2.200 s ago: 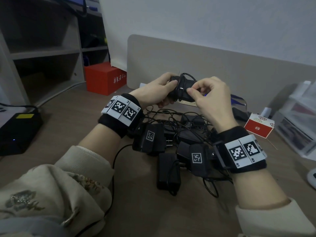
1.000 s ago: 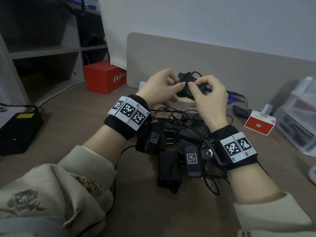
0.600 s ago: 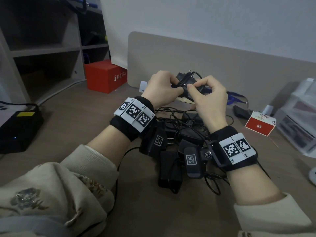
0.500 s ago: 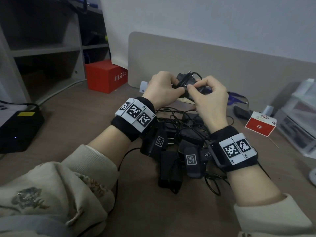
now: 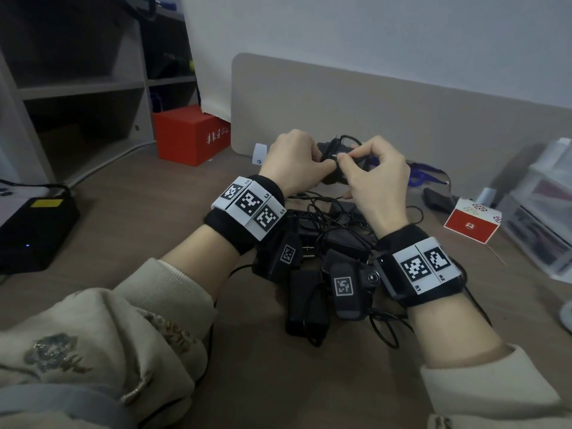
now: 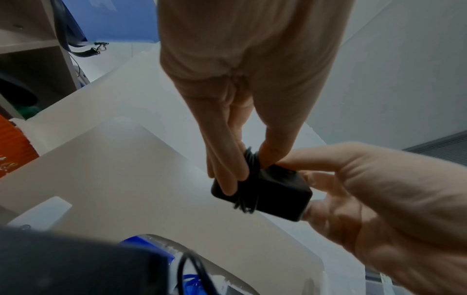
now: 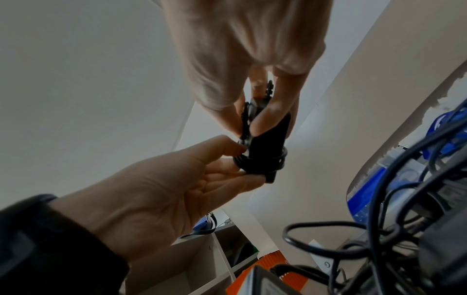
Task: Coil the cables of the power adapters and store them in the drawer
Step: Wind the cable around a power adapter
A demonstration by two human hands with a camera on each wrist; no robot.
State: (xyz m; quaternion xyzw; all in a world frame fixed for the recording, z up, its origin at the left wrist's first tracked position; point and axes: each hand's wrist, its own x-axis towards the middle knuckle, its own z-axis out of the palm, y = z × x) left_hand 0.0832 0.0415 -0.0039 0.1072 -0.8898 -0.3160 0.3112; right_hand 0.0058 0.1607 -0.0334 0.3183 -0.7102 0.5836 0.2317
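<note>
A black power adapter (image 5: 332,178) with its thin cable wound round the body is held above the desk between both hands. My left hand (image 5: 309,168) grips its left end, thumb and fingers (image 6: 227,171) pressing on the coil (image 6: 248,179). My right hand (image 5: 349,159) pinches the cable end at the adapter's top, its fingers (image 7: 262,121) curled against the adapter (image 7: 265,151). Below the hands, a tangled pile of several black adapters and cables (image 5: 334,239) lies on the desk. One adapter (image 5: 306,308) sits at the pile's near edge.
A beige divider panel (image 5: 387,113) stands behind the hands. A red box (image 5: 188,134) and shelving are at the back left, and a black device (image 5: 34,224) at the left edge. A small red-and-white box (image 5: 470,222) and a translucent plastic drawer unit (image 5: 541,218) are at the right.
Both hands have lifted slightly with the adapter. The right fingers have shifted from the adapter's side to pinching the cable end at its top. The pile has not moved.
</note>
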